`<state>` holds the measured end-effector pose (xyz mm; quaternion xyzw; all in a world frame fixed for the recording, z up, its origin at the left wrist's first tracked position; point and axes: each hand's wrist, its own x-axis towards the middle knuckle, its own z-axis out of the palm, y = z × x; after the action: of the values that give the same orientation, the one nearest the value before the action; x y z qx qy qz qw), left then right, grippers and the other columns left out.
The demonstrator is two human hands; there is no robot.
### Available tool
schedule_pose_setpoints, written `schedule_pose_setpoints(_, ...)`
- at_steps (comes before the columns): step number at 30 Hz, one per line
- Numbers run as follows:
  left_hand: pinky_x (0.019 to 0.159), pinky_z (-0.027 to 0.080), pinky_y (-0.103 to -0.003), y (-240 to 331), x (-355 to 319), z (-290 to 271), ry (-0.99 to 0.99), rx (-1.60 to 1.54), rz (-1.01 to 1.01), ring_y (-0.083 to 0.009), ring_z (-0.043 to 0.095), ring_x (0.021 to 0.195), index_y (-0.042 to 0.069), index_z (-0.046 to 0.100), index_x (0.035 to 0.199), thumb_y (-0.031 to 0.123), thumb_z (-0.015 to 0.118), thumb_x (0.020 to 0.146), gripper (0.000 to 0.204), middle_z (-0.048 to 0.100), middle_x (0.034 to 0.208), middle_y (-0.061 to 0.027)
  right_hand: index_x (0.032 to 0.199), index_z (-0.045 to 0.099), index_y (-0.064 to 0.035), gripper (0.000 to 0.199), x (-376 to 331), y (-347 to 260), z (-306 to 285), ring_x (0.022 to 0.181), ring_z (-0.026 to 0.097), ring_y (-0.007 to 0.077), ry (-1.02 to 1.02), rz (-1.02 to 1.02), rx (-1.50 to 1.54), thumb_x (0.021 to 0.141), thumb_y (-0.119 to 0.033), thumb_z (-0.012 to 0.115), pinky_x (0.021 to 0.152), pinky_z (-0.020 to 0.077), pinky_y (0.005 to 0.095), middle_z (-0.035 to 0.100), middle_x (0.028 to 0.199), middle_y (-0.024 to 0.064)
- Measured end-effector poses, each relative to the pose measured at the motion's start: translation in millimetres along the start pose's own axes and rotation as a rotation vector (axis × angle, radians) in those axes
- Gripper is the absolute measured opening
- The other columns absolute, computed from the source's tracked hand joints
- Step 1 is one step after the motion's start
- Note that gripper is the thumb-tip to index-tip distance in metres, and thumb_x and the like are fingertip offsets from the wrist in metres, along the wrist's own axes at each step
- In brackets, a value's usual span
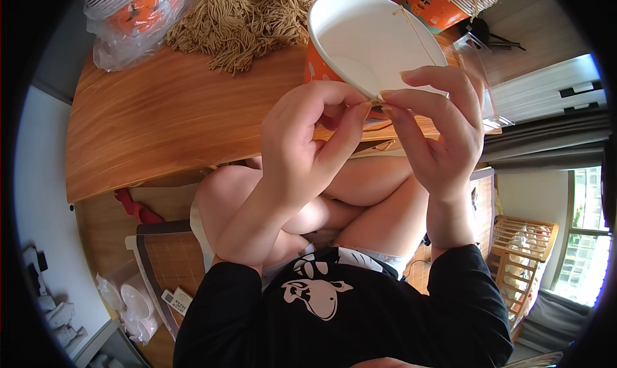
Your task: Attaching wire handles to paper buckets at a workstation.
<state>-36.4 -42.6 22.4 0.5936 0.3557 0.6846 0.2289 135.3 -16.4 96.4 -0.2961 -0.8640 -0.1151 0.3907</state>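
Note:
A large round paper bucket, white inside and orange outside, stands tilted at the table's edge before me. A thin tan cord is fastened near its far rim and runs down toward my right hand. My left hand pinches the cord's tan knot or end between thumb and forefinger, just in front of the near rim. Opposite it, my right hand pinches the same bit, its fingertips almost touching the left ones. How the cord is tied there is too small to tell.
On the wooden table lies a heap of tan cords. Stacked orange buckets in clear plastic stand at the far left, and more stacked buckets at the far right. A clear plastic box sits at the table's right.

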Motion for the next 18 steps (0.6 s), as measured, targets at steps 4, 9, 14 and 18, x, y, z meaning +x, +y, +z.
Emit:
schedule_pose_setpoints(4,0.063,0.051,-0.025,0.5,0.4,-1.7,-0.007,-0.030,-0.016,-0.0118,0.064,0.069,0.001,0.067,0.097,-0.001,0.072,0.089,0.010,0.069,0.086,-0.0060,0.092,0.077,-0.0153,0.020,0.3,0.8,-0.7,0.096,0.060,0.0235,-0.003,0.003,0.011,0.073,-0.009,0.082,0.082,0.0465,0.0341,0.069,0.100,0.0015)
schedule_pose_setpoints(9,0.065,0.050,-0.022,-0.4,-1.0,-0.9,-0.028,-0.151,-0.092,-0.0079,0.062,0.073,0.000,0.067,0.098,0.000,0.070,0.092,0.008,0.069,0.087,-0.0036,0.092,0.076,-0.0141,0.020,-0.9,1.1,-0.9,0.095,0.060,0.0236,-0.023,0.006,0.007,0.073,-0.008,0.081,0.083,0.0462,0.0343,0.069,0.100,0.0016)
schedule_pose_setpoints(14,0.066,0.048,-0.021,-0.8,-0.9,-0.7,-0.037,-0.279,-0.182,-0.0052,0.061,0.076,0.000,0.067,0.100,0.001,0.068,0.094,0.006,0.069,0.088,-0.0018,0.092,0.075,-0.0132,0.020,-3.4,2.0,2.3,0.095,0.060,0.0236,-0.023,0.010,0.014,0.074,-0.008,0.080,0.084,0.0457,0.0345,0.069,0.099,0.0022)
schedule_pose_setpoints(18,0.066,0.047,-0.020,-3.6,1.3,-3.9,-0.095,-0.298,-0.196,-0.0048,0.062,0.076,0.000,0.068,0.103,0.001,0.068,0.094,0.009,0.070,0.087,-0.0018,0.092,0.075,-0.0158,0.020,-11.6,3.4,6.0,0.095,0.059,0.0213,0.065,-0.021,-0.052,0.074,-0.011,0.082,0.085,0.0430,0.0329,0.068,0.104,0.0018)
